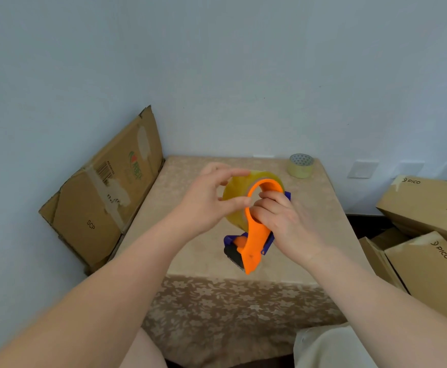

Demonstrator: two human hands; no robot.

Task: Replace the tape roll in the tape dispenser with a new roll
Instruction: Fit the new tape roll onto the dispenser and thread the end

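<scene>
An orange and blue tape dispenser is held in the air above the small table. My right hand grips its orange handle loop from the right. A thick yellowish clear tape roll sits in the dispenser behind the handle. My left hand touches the roll's left side, thumb and fingers curled on its rim. A thinner, nearly used tape roll lies flat at the table's far right corner.
The table wears a beige floral cloth and stands against a pale wall. A flattened cardboard box leans against the wall at the left. Several PICO cartons are stacked at the right.
</scene>
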